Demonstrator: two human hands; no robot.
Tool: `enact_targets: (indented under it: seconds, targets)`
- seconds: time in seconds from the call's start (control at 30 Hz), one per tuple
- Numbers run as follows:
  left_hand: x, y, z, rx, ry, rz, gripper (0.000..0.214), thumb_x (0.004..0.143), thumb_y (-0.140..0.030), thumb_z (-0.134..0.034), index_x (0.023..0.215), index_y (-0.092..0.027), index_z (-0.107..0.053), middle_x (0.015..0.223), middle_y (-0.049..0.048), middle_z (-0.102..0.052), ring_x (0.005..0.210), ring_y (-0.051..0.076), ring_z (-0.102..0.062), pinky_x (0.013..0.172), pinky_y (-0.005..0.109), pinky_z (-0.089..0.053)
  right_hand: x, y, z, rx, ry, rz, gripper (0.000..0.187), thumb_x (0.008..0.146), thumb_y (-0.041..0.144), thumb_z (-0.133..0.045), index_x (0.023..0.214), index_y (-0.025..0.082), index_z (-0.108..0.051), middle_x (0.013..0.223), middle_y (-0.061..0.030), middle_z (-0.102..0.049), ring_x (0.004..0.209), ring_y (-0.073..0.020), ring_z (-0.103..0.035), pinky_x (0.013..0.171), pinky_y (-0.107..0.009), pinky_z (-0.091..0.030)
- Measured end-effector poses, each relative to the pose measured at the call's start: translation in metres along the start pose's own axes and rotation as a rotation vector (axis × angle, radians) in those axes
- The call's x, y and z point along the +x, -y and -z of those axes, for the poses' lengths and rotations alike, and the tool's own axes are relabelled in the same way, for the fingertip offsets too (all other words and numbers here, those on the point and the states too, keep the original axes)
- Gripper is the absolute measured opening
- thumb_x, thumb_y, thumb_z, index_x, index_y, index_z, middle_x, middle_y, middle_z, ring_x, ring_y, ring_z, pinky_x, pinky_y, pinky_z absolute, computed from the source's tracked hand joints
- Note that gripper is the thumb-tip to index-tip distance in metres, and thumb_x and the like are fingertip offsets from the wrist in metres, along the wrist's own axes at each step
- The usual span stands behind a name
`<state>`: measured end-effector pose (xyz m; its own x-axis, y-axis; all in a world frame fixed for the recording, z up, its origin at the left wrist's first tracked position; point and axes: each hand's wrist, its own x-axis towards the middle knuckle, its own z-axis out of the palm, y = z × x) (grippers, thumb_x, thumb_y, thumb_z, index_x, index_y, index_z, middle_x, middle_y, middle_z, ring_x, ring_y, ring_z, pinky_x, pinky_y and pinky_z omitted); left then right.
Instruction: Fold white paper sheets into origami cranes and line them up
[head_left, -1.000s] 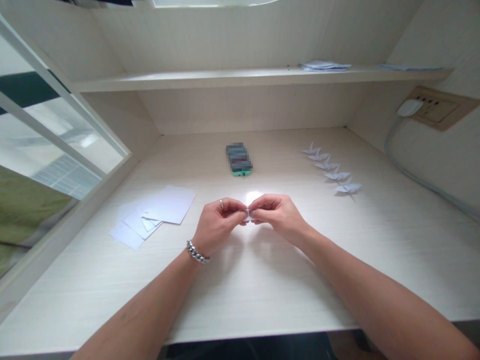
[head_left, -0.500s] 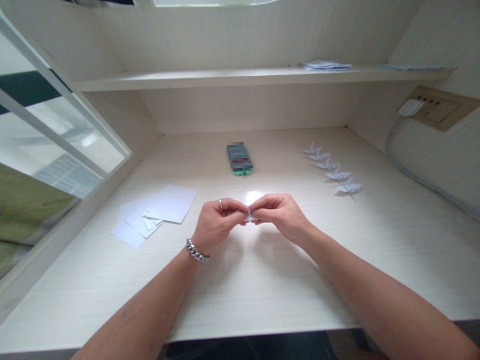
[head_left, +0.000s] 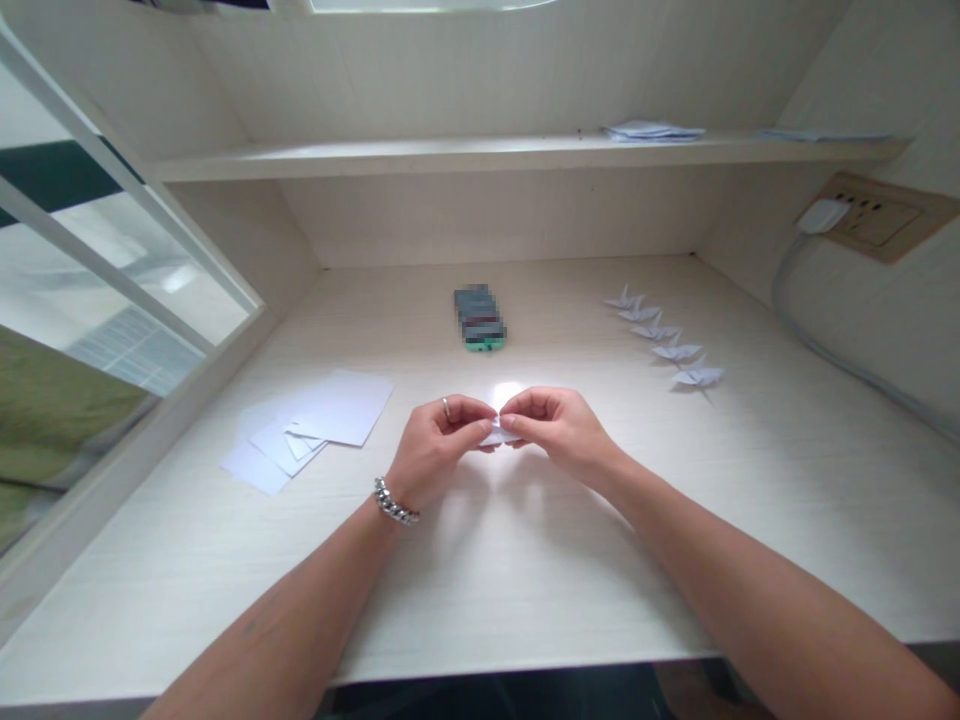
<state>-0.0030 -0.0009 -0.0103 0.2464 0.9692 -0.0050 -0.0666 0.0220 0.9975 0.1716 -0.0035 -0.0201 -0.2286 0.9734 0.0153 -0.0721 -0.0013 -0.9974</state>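
Observation:
Both my hands meet over the middle of the pale wooden desk (head_left: 525,560). My left hand (head_left: 439,445), with a ring and a chain bracelet, pinches one side of a small folded white paper (head_left: 496,434). My right hand (head_left: 559,428) pinches its other side. Most of the paper is hidden between the fingertips. A loose pile of white paper squares (head_left: 311,428) lies to the left of my left hand. A row of several folded paper cranes (head_left: 664,338) sits at the right back of the desk.
A phone-like object with a green edge (head_left: 478,318) lies at the middle back. A shelf (head_left: 465,155) above carries flat paper sheets (head_left: 651,130). A wall socket with a plug (head_left: 821,215) and its cable is on the right. A window frame (head_left: 112,270) borders the left.
The hands stay almost in place; the fingers shift a little and slightly more of the white paper shows between them.

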Motion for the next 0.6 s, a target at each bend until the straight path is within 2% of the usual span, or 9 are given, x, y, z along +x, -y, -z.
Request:
enact_targets:
  seconds: [0.3,0.6]
  targets:
    - [-0.0002,-0.0036,-0.0018,0.042,-0.033,0.02,0.021,0.064,-0.025,-0.081,0.076,-0.01,-0.072,0.068,0.0049,-0.072,0.061,0.014,-0.067,0.059,0.025,-0.056,-0.0015,0.0022,-0.0006,-0.087,0.006,0.051,0.019,0.075,0.033,-0.07,0.08,0.014,-0.068,0.073,-0.0038,-0.069,0.066,-0.0154,-0.065,0.064,-0.03,-0.053]
    - [0.0005,-0.0032,-0.0015,0.044,-0.054,0.005,0.019,0.065,-0.023,-0.08,0.076,-0.01,-0.072,0.067,0.0046,-0.072,0.058,0.014,-0.066,0.057,0.025,-0.056,-0.0018,0.0019,-0.0021,0.013,0.007,0.045,0.019,0.074,0.032,-0.072,0.08,0.016,-0.066,0.072,-0.0011,-0.066,0.065,-0.0143,-0.066,0.064,-0.03,-0.055]
